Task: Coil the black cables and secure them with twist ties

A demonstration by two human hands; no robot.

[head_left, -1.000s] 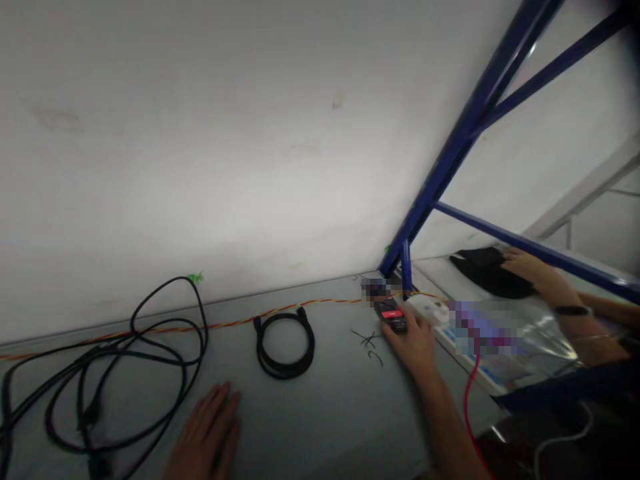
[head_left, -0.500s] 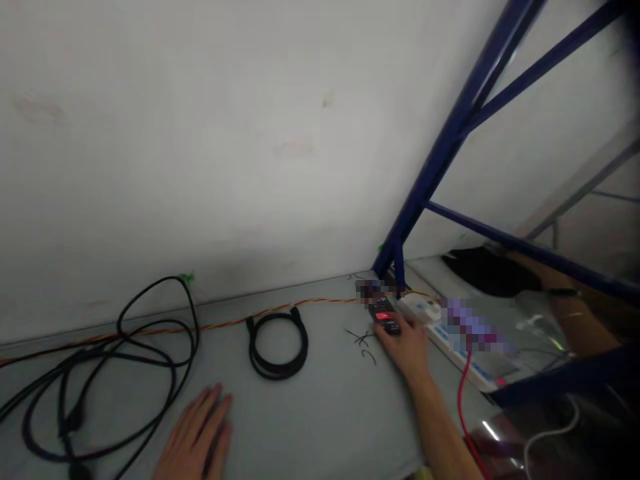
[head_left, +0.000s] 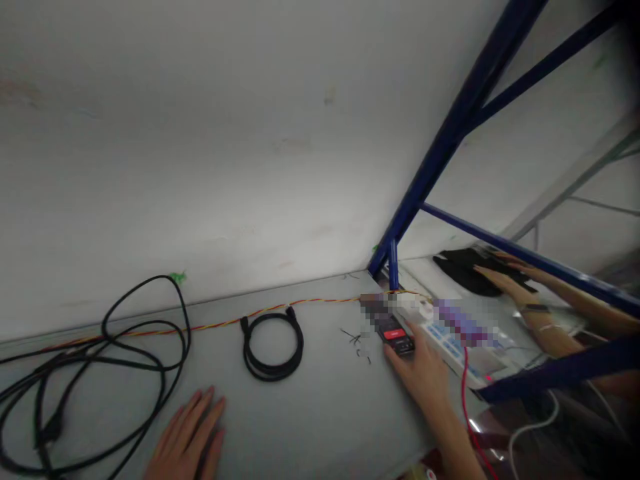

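Observation:
My left hand point(head_left: 187, 437) lies flat on the grey tabletop point(head_left: 310, 413) at the lower left, fingers stretched out, holding nothing. Its fingertips point toward a coiled black cable point(head_left: 273, 343). My right hand point(head_left: 423, 367) reaches forward to a small black device with a red label point(head_left: 397, 333). The fingers rest on its near end and curl around it. The device lies beside a white power strip point(head_left: 450, 333).
A loose tangle of black cable point(head_left: 95, 373) lies at the left. An orange-yellow twisted wire point(head_left: 225, 323) runs along the wall. A blue metal rack frame point(head_left: 450, 140) rises at the right. Beyond it another person's hand point(head_left: 500, 280) rests on a black cloth point(head_left: 465, 270). A red wire point(head_left: 465, 400) hangs near my right forearm.
The view has shifted slightly. My right hand has drawn the black device a little nearer. The other person's hand has come back onto the black cloth. My left hand stays flat.

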